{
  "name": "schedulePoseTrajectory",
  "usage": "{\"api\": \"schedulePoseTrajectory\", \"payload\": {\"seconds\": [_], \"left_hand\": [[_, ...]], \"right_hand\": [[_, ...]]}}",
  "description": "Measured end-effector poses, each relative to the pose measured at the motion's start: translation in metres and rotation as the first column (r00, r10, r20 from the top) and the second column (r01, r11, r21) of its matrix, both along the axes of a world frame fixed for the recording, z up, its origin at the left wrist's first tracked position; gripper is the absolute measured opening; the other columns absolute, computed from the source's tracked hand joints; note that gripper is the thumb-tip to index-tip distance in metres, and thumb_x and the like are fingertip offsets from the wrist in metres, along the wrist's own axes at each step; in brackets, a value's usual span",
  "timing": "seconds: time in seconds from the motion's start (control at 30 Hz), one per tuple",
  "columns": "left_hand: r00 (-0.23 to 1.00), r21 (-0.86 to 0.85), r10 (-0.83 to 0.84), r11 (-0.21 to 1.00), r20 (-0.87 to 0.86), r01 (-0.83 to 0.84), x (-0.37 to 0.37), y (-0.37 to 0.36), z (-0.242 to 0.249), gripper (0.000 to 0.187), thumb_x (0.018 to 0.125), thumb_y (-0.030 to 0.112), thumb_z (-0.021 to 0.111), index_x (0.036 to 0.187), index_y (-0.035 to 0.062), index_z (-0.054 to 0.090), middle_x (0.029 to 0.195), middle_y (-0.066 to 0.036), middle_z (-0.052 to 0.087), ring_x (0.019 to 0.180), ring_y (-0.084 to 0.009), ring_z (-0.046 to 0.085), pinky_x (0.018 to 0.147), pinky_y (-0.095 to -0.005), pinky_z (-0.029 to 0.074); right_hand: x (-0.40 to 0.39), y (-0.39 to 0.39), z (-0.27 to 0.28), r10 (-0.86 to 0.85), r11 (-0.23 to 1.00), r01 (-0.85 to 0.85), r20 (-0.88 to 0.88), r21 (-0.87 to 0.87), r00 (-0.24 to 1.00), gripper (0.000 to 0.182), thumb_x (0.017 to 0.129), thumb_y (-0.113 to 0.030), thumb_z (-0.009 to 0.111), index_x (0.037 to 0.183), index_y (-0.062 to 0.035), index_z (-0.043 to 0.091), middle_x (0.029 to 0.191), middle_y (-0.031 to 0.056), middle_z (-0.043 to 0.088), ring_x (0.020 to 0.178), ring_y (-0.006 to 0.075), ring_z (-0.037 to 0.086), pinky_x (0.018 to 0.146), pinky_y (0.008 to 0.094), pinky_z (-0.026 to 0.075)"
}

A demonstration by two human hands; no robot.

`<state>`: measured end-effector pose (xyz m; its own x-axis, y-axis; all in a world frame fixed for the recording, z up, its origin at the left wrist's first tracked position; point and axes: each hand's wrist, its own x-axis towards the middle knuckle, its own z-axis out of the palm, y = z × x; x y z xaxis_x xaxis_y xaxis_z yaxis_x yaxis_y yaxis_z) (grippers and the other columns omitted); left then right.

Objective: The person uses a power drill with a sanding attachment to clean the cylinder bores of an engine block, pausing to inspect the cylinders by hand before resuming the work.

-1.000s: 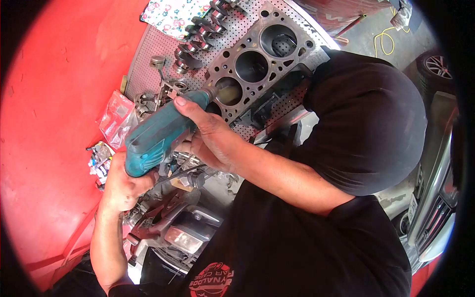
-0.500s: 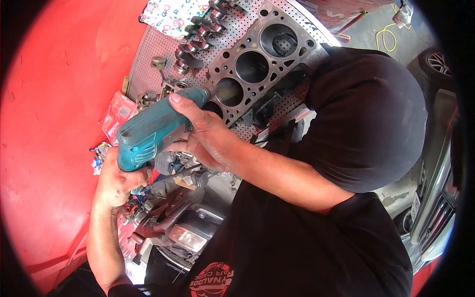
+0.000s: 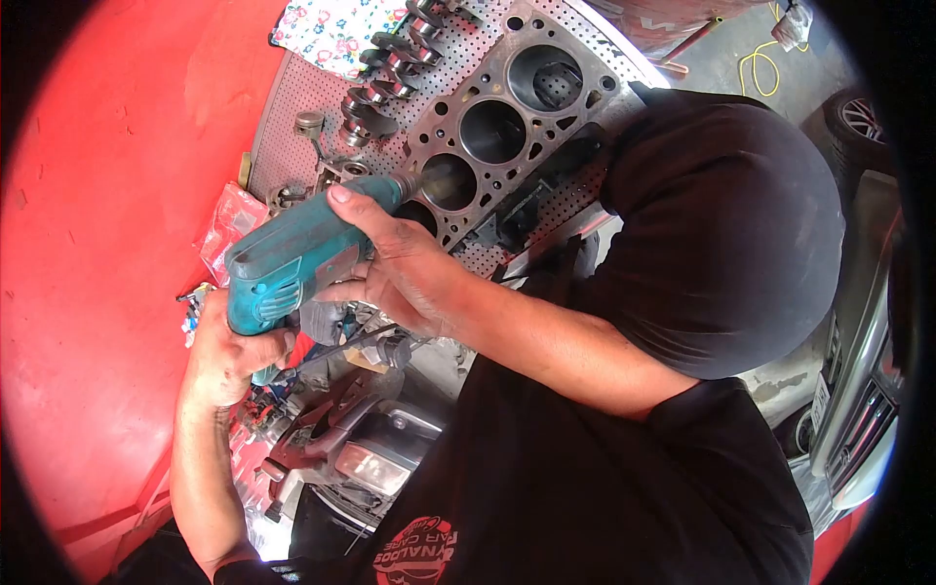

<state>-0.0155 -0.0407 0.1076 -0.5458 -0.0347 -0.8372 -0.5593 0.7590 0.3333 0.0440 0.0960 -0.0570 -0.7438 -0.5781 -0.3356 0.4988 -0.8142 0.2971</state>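
Note:
A teal power drill (image 3: 292, 244) lies in both my hands, its chuck (image 3: 405, 185) towards the engine block (image 3: 534, 146). My left hand (image 3: 234, 356) is wrapped round the handle at the rear. My right hand (image 3: 400, 258) cradles the drill's body near the front, thumb on top and fingers underneath. The block has a row of round cylinder bores, and the chuck end is beside one lit inside with a yellowish tint. Partly behind the chuck and my right hand is the nearest bore. Whatever is fitted in the chuck cannot be made out.
Beyond the block, a crankshaft (image 3: 375, 102) and a piston with its rod (image 3: 309, 122) rest on a perforated bench top (image 3: 278, 117). A flowered cloth (image 3: 331, 34) lies at the back. Red sheeting (image 3: 117, 244) covers the left. A parked car (image 3: 868, 380) stands at the right.
The whole view has shifted very slightly. Both hands keep the same hold on the drill, which stays in nearly the same place over the block's near end.

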Motion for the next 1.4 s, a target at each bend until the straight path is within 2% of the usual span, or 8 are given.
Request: {"api": "schedulePoseTrajectory", "payload": {"seconds": [0.37, 0.83, 0.93, 1.17, 1.27, 1.4], "left_hand": [[0.999, -0.040, -0.039, 0.999, -0.027, 0.037, -0.001, 0.009, 0.000, 0.021, 0.065, 0.003, 0.066, 0.085, -0.0034, 0.066, 0.067, -0.004, 0.061, 0.057, -0.0130, 0.056, 0.054, -0.0289, 0.045], [0.999, 0.016, 0.025, 1.000, -0.024, -0.025, 0.002, 0.011, 0.002, 0.031, 0.064, 0.004, 0.065, 0.094, -0.0044, 0.065, 0.070, -0.007, 0.062, 0.058, -0.0144, 0.057, 0.054, -0.0287, 0.047], [0.999, 0.007, 0.033, 0.999, -0.006, -0.033, 0.004, 0.008, 0.001, 0.031, 0.064, 0.005, 0.065, 0.093, -0.0046, 0.065, 0.070, -0.007, 0.062, 0.058, -0.0146, 0.057, 0.054, -0.0288, 0.047], [0.997, 0.029, 0.037, 0.999, -0.071, -0.035, 0.007, 0.011, 0.003, 0.033, 0.063, 0.009, 0.068, 0.093, -0.0059, 0.064, 0.070, -0.009, 0.063, 0.057, -0.0163, 0.058, 0.054, -0.0293, 0.048], [0.999, 0.010, -0.013, 1.000, -0.044, 0.013, 0.003, 0.013, 0.003, 0.033, 0.062, 0.008, 0.067, 0.093, -0.0060, 0.064, 0.069, -0.010, 0.062, 0.056, -0.0166, 0.058, 0.054, -0.0295, 0.048], [0.997, 0.008, 0.059, 0.998, -0.047, -0.058, 0.008, 0.014, 0.002, 0.034, 0.061, 0.007, 0.067, 0.093, -0.0058, 0.064, 0.068, -0.010, 0.062, 0.056, -0.0167, 0.058, 0.054, -0.0297, 0.048]], "right_hand": [[-0.001, 0.006, 0.003, -0.040, 0.999, 0.040, 0.006, 0.023, 0.999, 0.052, 0.098, -0.049, 0.063, 0.125, -0.0040, 0.061, 0.120, 0.0127, 0.068, 0.111, 0.0260, 0.067, 0.102, 0.0491, 0.051], [-0.002, 0.011, 0.011, -0.024, 0.998, 0.022, 0.041, 0.067, 0.999, 0.054, 0.098, -0.049, 0.063, 0.126, -0.0030, 0.060, 0.120, 0.0115, 0.067, 0.110, 0.0249, 0.067, 0.102, 0.0474, 0.051], [-0.001, 0.005, 0.004, 0.026, 0.998, -0.027, 0.028, 0.057, 0.999, 0.055, 0.097, -0.049, 0.064, 0.126, -0.0035, 0.059, 0.120, 0.0114, 0.067, 0.109, 0.0248, 0.067, 0.101, 0.0476, 0.052], [-0.004, 0.011, 0.011, -0.025, 0.997, 0.024, 0.005, 0.071, 1.000, 0.056, 0.096, -0.049, 0.065, 0.127, -0.0028, 0.059, 0.120, 0.0119, 0.066, 0.109, 0.0251, 0.067, 0.100, 0.0468, 0.053], [-0.003, 0.014, 0.011, -0.036, 0.997, 0.036, 0.001, 0.067, 0.999, 0.056, 0.096, -0.050, 0.065, 0.127, -0.0027, 0.059, 0.120, 0.0119, 0.066, 0.110, 0.0251, 0.066, 0.100, 0.0466, 0.052], [-0.002, 0.009, 0.006, 0.014, 0.997, -0.016, 0.032, 0.072, 0.999, 0.058, 0.095, -0.052, 0.065, 0.126, -0.0029, 0.059, 0.120, 0.0119, 0.066, 0.110, 0.0253, 0.066, 0.101, 0.0469, 0.051]]}}
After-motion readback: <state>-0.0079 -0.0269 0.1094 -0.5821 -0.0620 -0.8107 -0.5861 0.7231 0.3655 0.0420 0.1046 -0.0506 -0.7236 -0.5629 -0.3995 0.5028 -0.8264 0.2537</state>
